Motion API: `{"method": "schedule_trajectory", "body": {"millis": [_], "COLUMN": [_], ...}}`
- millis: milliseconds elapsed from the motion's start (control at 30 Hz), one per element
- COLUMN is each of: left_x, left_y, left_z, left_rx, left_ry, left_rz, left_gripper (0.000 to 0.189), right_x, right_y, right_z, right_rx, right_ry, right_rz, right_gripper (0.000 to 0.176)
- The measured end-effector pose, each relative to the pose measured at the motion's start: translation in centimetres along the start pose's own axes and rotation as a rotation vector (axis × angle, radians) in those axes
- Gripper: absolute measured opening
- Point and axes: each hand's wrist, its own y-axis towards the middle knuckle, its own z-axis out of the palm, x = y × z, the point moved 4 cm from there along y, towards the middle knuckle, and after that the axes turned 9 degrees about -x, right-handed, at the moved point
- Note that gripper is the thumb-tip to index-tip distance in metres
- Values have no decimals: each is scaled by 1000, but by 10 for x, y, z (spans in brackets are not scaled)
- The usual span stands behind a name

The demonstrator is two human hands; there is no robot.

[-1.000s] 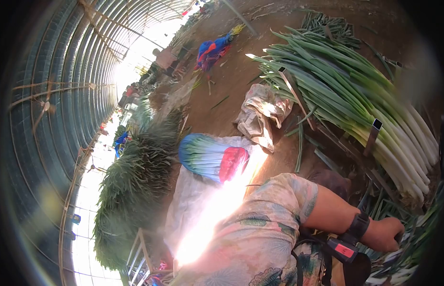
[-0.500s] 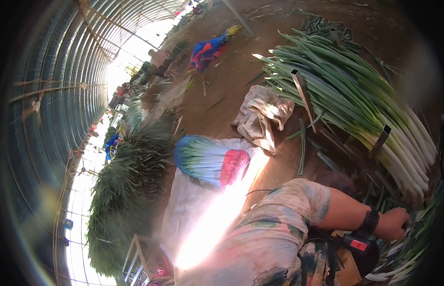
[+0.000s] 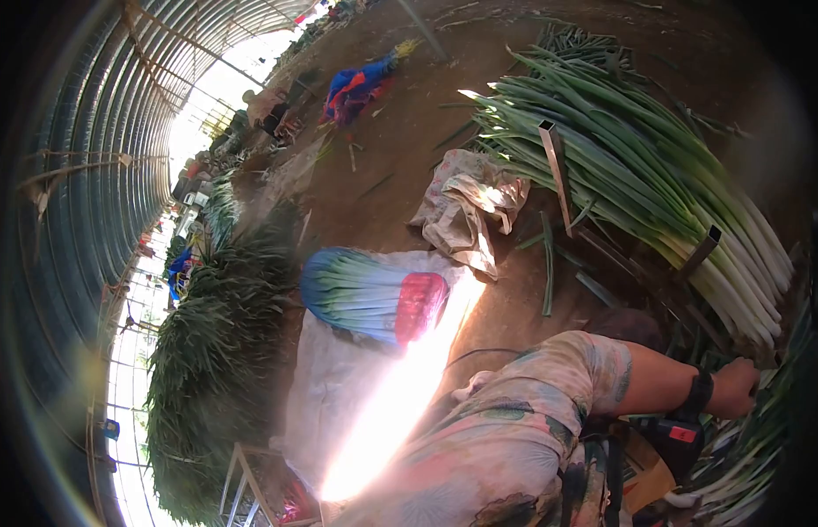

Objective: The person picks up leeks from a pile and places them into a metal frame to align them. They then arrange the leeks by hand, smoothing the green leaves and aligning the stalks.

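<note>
One bare arm reaches across the lower right, out of a floral short sleeve, with a black band at the wrist. I take it for my left. At its end my left hand (image 3: pixel 735 387) is closed, fingers curled, beside loose green onion stalks (image 3: pixel 765 439). What the fingers grip is hidden. Above the hand lies a large pile of long green onions (image 3: pixel 637 167), white ends toward the lower right, between metal posts (image 3: pixel 556 176). A black object with a red label (image 3: pixel 681 436) sits below my forearm. My right hand does not show.
A green onion bundle wrapped in red (image 3: pixel 378 294) lies on a white sheet (image 3: pixel 317 369), crossed by glaring sunlight. A crumpled sack (image 3: pixel 470 206) is nearby. Leafy greens (image 3: pixel 216 378) are heaped at left. Blue and red material (image 3: pixel 356 92) lies farther back.
The surroundings have shifted slightly left in view. My left hand stays closed beside the stalks and is a little higher in the picture; the onion piles look unchanged.
</note>
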Motion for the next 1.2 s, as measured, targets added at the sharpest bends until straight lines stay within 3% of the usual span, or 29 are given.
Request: {"method": "schedule_trajectory", "body": {"millis": [100, 200, 500, 567, 633, 733, 767, 800, 867, 900, 933, 1000, 1033, 1100, 1167, 1200], "left_x": [8, 11, 6, 4, 12, -26, -28, -33, -33, -61, -63, -61, -63, -38, -43, -41], "left_y": [4, 7, -1, -1, 8, -15, -6, 1, 0, -6, -7, 10, 15, 34, 42, 43], "left_z": [8, 8, 23, 43, 77, 65, 63, 66, 95, 67, 75, 80, 91, 108, 108, 114], "left_rx": [24, -29, 152, 421, 479, 278, 394, 566, 665, 701, 684, 569, 413, 415, 292, 271], "left_ry": [-20, 24, -134, -173, -190, -76, -370, -789, -1286, -1162, -1226, -900, -1253, -1231, -1332, -1320], "left_rz": [-83, -27, -170, -46, 395, 681, 396, -64, -585, -463, -544, -351, -629, -474, -497, -497], "left_gripper": [17, 16, 24, 33, 48, 67, 55, 44, 27, 16, 16, 22, 10, 13, 16, 10], "right_x": [9, 17, 41, 49, 56, 72, 81, 92, 106, 100, 114, 99, 103, 94, 106, 110], "right_y": [-4, -4, -13, -16, -24, -51, -61, -68, -65, -54, -49, -33, -33, -38, -48, -50], "right_z": [5, 16, 23, 14, -1, -44, -55, -63, -65, -69, -68, -80, -86, -91, -95, -97], "right_rx": [17, 46, 69, 54, 19, -70, -99, -122, -135, -139, -71, -143, -171, -268, -375, -301], "right_ry": [-1, 0, 20, 33, 68, 208, 288, 380, 567, 474, 580, 406, 333, 146, -116, -183], "right_rz": [-16, -34, -44, -34, -15, 75, 123, 165, 247, 228, 245, 216, 172, 51, -115, 31], "right_gripper": [32, 32, 33, 33, 33, 34, 34, 34, 34, 38, 38, 38, 40, 44, 47, 53]}}
